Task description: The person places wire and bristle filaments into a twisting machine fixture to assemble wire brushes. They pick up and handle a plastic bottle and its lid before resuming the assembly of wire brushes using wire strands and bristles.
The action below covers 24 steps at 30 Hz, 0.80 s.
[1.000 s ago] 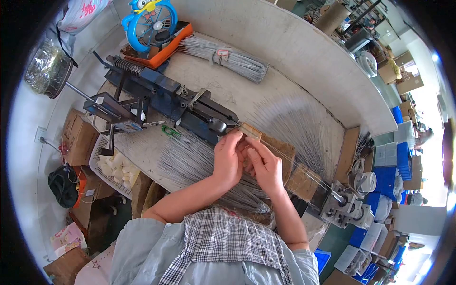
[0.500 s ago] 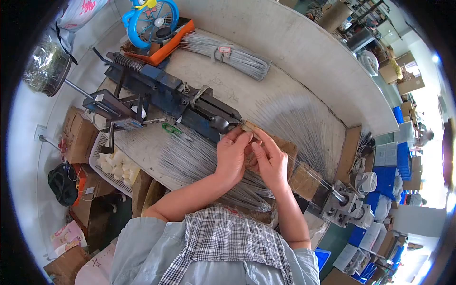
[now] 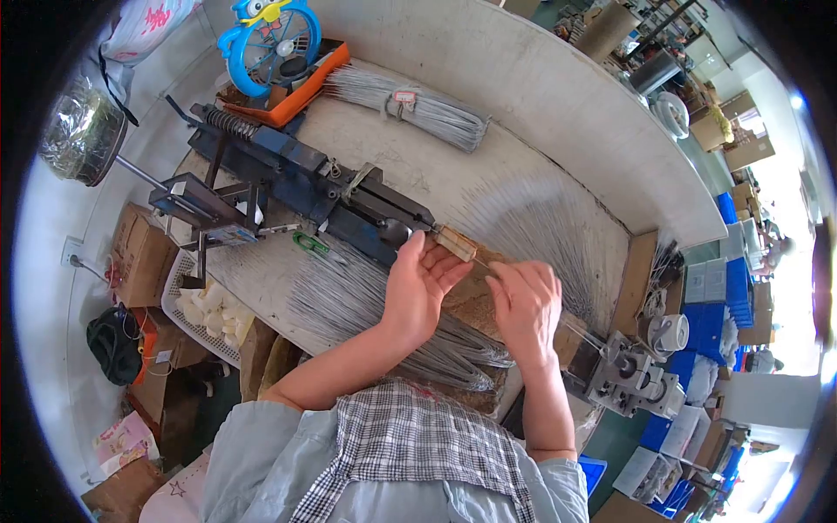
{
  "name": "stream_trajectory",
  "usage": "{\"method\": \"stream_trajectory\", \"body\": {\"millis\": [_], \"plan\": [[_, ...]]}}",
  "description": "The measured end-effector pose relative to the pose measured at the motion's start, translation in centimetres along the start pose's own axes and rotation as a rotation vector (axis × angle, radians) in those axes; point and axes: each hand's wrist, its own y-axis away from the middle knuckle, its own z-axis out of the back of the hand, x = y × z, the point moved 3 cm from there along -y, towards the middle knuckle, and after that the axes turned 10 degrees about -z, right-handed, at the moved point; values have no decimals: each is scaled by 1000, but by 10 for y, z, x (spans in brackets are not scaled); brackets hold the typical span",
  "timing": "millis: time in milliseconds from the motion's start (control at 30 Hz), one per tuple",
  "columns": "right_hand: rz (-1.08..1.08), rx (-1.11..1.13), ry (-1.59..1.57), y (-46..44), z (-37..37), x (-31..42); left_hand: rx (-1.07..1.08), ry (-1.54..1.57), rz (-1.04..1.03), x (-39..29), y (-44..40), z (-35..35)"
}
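Note:
A dark blue and black bench machine [image 3: 323, 187] runs diagonally over the table, and a small wooden block [image 3: 456, 243] sits at its right end. My left hand [image 3: 414, 292] is palm up beside that block, fingers apart and slightly curled, with nothing visible in it. To the right, my right hand [image 3: 527, 301] has thumb and fingers pinched by a thin wire [image 3: 485, 265] that reaches toward the block; the fingers partly hide it. Below my left hand lies a spread of thin grey wires [image 3: 340, 296]. Another fan of wires [image 3: 540, 222] lies beyond my right hand.
A tied wire bundle [image 3: 436, 118] lies at the back, near an orange tray [image 3: 288, 100] and a blue fan [image 3: 275, 48]. A metal fixture with rods [image 3: 636, 375] stands at right. A white basket of pale pieces [image 3: 209, 314] is at left; a low wall [image 3: 575, 96] borders the table.
My hands were close together at the wooden block; now they are apart. The right hand has moved right and toward me, while the left has opened and dropped slightly.

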Motion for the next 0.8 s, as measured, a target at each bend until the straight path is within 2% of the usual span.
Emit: {"method": "stream_trajectory", "body": {"millis": [200, 300, 400, 433, 567, 633, 700, 767, 800], "plan": [[-19, -10, -82, 6, -3, 2, 21, -92, 40, -3, 4, -1], [39, -59, -149, 4, 7, 0, 45, -198, 56, -3, 7, 1], [1, -50, -264, 13, 23, -5, 132, -391, 84, 1, 12, 10], [-39, -30, -303, 19, 31, -5, 83, -406, 82, 0, 17, 11], [-216, 299, -283, 64, 33, -29, 124, -543, 69, -28, 26, 33], [-239, 420, -238, 91, 21, -38, 122, -583, -43, -56, 15, 75], [-197, 526, -95, 120, -1, -43, -114, -566, -196, -91, 6, 112], [-249, 638, -101, 133, -27, -52, -412, -335, -281, -126, -4, 166], [-270, 694, -104, 136, -32, -54, -481, -277, -329, -147, -6, 190]]}}
